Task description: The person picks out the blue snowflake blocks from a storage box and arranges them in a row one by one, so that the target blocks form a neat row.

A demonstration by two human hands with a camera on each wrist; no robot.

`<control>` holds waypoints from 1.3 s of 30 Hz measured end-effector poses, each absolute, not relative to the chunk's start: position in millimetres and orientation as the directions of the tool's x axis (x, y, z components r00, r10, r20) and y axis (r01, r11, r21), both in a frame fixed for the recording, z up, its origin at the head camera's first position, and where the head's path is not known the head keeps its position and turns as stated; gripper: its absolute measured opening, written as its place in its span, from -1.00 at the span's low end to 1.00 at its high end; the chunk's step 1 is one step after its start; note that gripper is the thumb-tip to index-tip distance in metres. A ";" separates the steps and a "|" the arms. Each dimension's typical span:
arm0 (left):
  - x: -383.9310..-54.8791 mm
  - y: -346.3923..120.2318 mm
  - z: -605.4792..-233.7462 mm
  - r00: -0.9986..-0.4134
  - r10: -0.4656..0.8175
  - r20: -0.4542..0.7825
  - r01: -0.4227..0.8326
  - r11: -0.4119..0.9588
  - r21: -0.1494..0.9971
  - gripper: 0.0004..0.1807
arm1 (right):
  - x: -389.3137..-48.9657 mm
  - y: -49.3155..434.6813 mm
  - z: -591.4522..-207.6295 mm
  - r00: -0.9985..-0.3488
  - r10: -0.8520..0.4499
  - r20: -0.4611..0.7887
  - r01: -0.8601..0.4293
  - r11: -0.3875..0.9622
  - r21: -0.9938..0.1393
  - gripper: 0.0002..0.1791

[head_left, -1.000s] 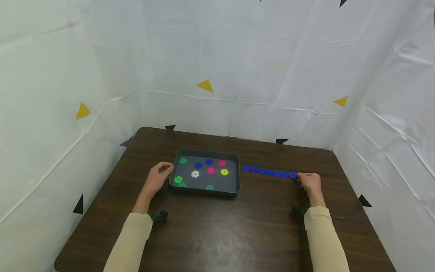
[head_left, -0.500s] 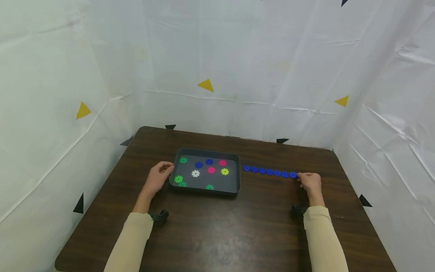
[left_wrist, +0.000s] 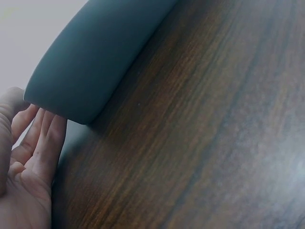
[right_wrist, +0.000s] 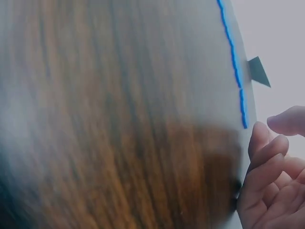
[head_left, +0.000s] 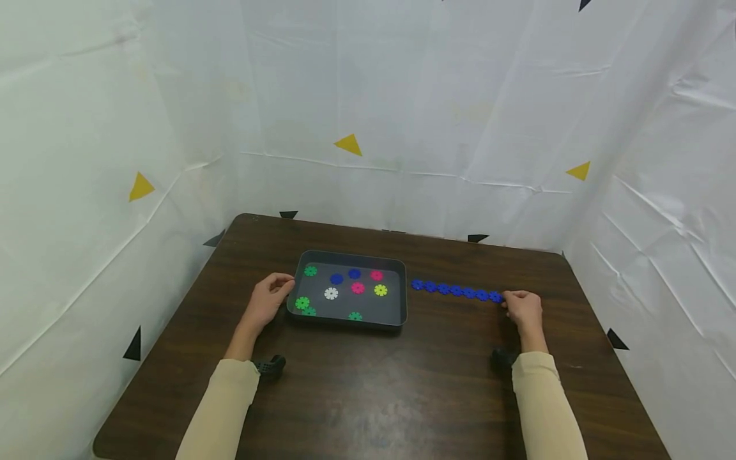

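Observation:
My left hand (head_left: 267, 300) holds the left end of a dark grey tray (head_left: 345, 324) in the head view. The left wrist view has the thumb at the rim and the fingers against the outer wall of the tray (left_wrist: 90, 62). My right hand (head_left: 524, 310) is at the right end of a row of blue notched discs (head_left: 456, 291), its fingertips touching or very near the last disc (head_left: 495, 296). In the right wrist view the blue row (right_wrist: 233, 57) appears edge-on, ending just short of the fingertips; thumb and forefinger stand apart with nothing visible between them.
Inside the tray lie loose notched discs: several green ones (head_left: 302, 303), two blue (head_left: 336, 279), two pink (head_left: 358, 288), one white (head_left: 331, 293) and one yellow (head_left: 381, 290). The brown wooden table (head_left: 368, 390) is walled by white sheets (head_left: 402, 96).
My right hand has shifted very slightly left against the end of the blue row. The left hand and tray stay where they were.

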State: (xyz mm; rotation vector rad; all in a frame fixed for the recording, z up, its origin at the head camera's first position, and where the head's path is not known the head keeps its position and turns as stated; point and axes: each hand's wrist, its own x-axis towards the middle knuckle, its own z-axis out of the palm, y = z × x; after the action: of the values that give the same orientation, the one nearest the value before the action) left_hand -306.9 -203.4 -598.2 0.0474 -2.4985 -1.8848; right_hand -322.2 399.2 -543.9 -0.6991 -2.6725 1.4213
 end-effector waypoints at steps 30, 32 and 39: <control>-305.6 -201.4 -594.5 -0.999 -0.033 -0.012 -0.021 0.273 0.962 -0.51 | -331.3 246.1 -502.3 -0.998 0.030 0.052 -0.028 0.543 -0.839 -0.65; -305.6 -201.9 -594.7 -0.999 -0.037 -0.009 -0.018 0.269 0.963 -0.51 | -333.0 231.6 -499.1 -0.999 -0.012 0.052 -0.050 0.543 -0.838 -0.65; -304.7 -201.3 -593.5 -0.999 -0.043 -0.012 -0.024 0.281 0.960 -0.51 | -341.3 180.2 -495.4 -0.996 -0.088 0.014 -0.060 0.548 -0.834 -0.65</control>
State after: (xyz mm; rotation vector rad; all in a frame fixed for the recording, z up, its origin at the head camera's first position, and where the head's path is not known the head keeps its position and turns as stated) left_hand -304.7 -201.3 -593.5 0.0645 -2.5011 -1.8737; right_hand -341.3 180.2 -495.4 0.1327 -2.7903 1.5011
